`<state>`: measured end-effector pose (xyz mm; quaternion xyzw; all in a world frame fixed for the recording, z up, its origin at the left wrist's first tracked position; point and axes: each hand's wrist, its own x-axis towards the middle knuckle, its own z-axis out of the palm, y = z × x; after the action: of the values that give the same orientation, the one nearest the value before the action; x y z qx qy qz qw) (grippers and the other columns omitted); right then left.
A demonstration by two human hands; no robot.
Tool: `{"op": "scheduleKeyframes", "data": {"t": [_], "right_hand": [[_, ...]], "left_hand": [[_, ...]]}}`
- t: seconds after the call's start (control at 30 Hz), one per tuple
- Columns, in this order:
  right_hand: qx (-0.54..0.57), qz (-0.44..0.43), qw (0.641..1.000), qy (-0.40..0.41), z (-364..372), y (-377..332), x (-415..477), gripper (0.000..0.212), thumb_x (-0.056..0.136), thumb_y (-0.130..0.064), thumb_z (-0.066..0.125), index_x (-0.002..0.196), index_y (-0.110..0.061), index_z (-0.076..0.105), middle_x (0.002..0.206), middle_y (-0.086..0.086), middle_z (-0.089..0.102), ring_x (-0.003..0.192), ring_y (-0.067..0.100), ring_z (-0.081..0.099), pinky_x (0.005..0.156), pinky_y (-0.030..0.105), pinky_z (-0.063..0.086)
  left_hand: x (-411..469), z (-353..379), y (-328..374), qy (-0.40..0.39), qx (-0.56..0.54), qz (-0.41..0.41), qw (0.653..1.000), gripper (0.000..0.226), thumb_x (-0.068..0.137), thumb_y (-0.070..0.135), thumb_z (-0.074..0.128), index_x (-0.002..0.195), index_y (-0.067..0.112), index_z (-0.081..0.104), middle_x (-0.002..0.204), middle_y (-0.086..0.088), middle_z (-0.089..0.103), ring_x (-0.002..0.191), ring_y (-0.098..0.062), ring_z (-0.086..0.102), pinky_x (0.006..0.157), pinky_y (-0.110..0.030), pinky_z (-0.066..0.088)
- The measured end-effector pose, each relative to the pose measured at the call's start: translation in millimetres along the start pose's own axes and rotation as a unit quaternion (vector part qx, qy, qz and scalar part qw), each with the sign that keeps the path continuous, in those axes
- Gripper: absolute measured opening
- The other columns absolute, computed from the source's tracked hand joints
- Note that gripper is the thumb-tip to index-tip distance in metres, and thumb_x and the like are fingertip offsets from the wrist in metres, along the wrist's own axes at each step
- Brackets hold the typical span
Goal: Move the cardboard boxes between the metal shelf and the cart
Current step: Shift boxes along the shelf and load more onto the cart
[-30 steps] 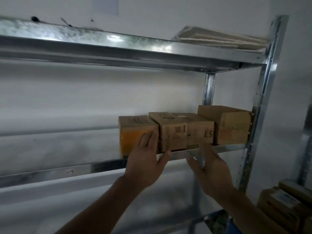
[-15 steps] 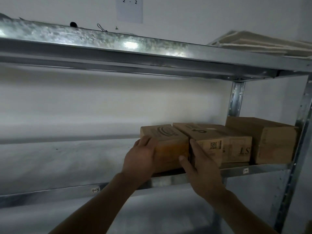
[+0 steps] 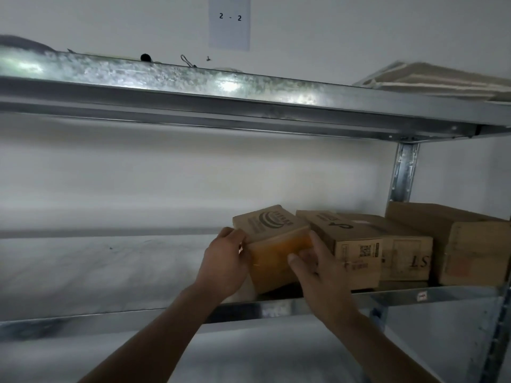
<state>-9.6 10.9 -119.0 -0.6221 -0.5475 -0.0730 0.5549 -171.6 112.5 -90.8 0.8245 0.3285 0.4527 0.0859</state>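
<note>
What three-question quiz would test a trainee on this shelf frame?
1. True or false: the left hand and the right hand both grip the leftmost box.
2. Counting it, how many boxes sit on this level of the metal shelf? A two, B four, C six.
3. Fill in: the paper label on the wall reads ___.
Key: 1 true; 2 B; 3 "2 - 2".

A small cardboard box (image 3: 272,244) with an orange front sits tilted near the metal shelf (image 3: 401,298) edge, leftmost beside three level brown boxes (image 3: 356,252).
</note>
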Motion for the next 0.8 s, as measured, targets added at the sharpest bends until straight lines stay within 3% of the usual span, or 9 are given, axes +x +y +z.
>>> {"op": "scheduleKeyframes", "data": {"t": [0.07,0.17,0.33,0.47,0.57,0.67,0.8], "right_hand": [[-0.025,-0.005,1.0,0.012,4,-2,0,0.073,0.09,-0.056,0.054,0.153,-0.035,0.025,0.132,-0.012,0.051,0.118,0.008,0.05,0.1,0.042,0.051],[-0.046,0.003,0.999,0.029,6,-4,2,0.076,0.084,-0.066,0.045,0.152,-0.036,0.027,0.146,-0.004,0.043,0.133,0.017,0.041,0.105,0.048,0.047],[-0.042,0.01,0.999,0.019,5,1,0,0.069,0.092,-0.043,0.061,0.151,-0.035,0.027,0.152,-0.005,0.033,0.139,0.018,0.033,0.109,0.042,0.04],[-0.063,0.025,0.998,0.014,4,5,-1,0.068,0.093,-0.039,0.061,0.152,-0.031,0.028,0.154,-0.004,0.033,0.138,0.018,0.034,0.106,0.035,0.036],[-0.068,0.038,0.997,0.013,4,5,1,0.067,0.093,-0.039,0.061,0.151,-0.029,0.029,0.153,-0.004,0.032,0.138,0.019,0.033,0.108,0.039,0.037],[-0.071,0.065,0.995,-0.002,4,1,5,0.068,0.095,-0.04,0.059,0.153,-0.026,0.025,0.154,-0.002,0.03,0.137,0.017,0.032,0.11,0.038,0.035],[0.02,0.097,0.994,-0.045,15,-3,10,0.071,0.096,-0.039,0.059,0.155,-0.033,0.02,0.148,-0.012,0.034,0.135,0.013,0.033,0.111,0.038,0.033]], "left_hand": [[1,-1,2,0.006,-0.011,-0.003,1.0,0.013,0.089,0.008,0.058,0.097,0.013,0.066,0.104,-0.003,0.061,0.085,-0.019,0.063,0.079,-0.035,0.054],[0,-2,8,-0.014,-0.009,-0.019,1.0,0.022,0.093,0.015,0.058,0.114,0.016,0.064,0.117,-0.001,0.059,0.089,-0.014,0.063,0.079,-0.022,0.049],[-1,3,17,-0.075,-0.001,-0.033,0.997,0.047,0.096,0.034,0.058,0.14,0.024,0.045,0.132,-0.001,0.053,0.11,-0.018,0.057,0.084,-0.022,0.042],[5,13,23,-0.118,0.018,-0.027,0.992,0.053,0.097,0.032,0.056,0.146,0.027,0.035,0.142,-0.003,0.042,0.117,-0.021,0.053,0.094,-0.027,0.043],[10,13,17,-0.131,0.031,-0.04,0.99,0.048,0.099,0.023,0.051,0.145,0.028,0.037,0.14,-0.005,0.044,0.116,-0.022,0.053,0.095,-0.028,0.044],[13,8,2,-0.129,0.022,-0.062,0.989,0.048,0.098,0.015,0.049,0.144,0.028,0.038,0.132,-0.005,0.051,0.102,-0.016,0.052,0.088,-0.027,0.046],[15,-3,-17,-0.115,-0.024,-0.094,0.989,0.049,0.096,0.008,0.047,0.142,0.024,0.042,0.12,-0.002,0.057,0.094,-0.014,0.052,0.081,-0.026,0.049]]}}
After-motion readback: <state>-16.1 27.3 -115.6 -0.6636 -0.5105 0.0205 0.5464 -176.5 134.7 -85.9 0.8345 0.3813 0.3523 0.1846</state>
